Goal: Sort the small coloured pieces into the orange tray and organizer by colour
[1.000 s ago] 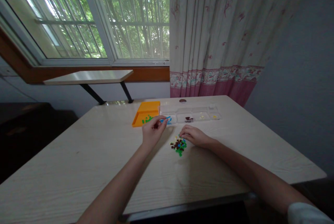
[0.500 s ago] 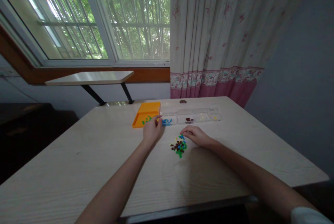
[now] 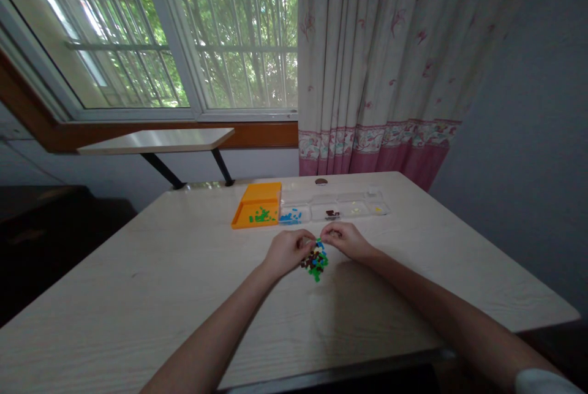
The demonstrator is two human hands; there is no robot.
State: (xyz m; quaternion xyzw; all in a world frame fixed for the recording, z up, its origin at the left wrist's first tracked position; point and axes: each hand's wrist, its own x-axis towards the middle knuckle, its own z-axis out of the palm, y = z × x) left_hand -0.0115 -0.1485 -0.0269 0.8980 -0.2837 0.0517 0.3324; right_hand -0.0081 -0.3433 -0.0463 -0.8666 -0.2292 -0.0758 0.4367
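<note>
A small pile of mixed green, brown, blue and cream plastic pieces [image 3: 316, 266] lies on the table. Over its upper left edge is my left hand [image 3: 288, 253], fingers curled and pinched together, hiding some of the pieces. My right hand [image 3: 350, 241] sits at the pile's upper right with thumb and forefinger closed. A green bit shows between the two sets of fingertips; which hand holds it, if either, I cannot tell. Behind the hands, an open orange box [image 3: 237, 220] has green pieces in it. Blue pieces [image 3: 290, 217] lie in the clear tray [image 3: 316, 218] beside it.
Farther right in the clear tray are brown pieces [image 3: 332, 214], pale pieces and yellow pieces [image 3: 378, 209]. A dark round object [image 3: 321, 182] lies near the table's back edge. A raised shelf [image 3: 160, 140] stands at the back left, under the window; a curtain [image 3: 367, 75] hangs behind.
My left hand has come from the orange box back toward me and right, to the pile. My right hand stays beside the pile, almost unmoved.
</note>
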